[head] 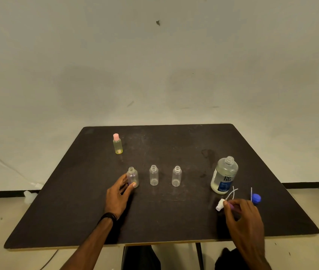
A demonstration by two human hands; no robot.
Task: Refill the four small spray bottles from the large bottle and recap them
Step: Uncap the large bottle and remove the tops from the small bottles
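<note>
Three small clear bottles stand uncapped in a row on the dark table. My left hand grips the leftmost bottle; the middle bottle and the right bottle stand free. A fourth small bottle, yellowish with a pink cap on, stands at the back left. The large bottle is uncapped at the right, part full of clear liquid. Just in front of it my right hand pinches a purple spray cap beside a white spray cap with thin tubes. A blue spray cap lies further right.
A wet smear marks the table behind the large bottle. The table's front edge runs just above my forearms. Pale wall and floor surround the table.
</note>
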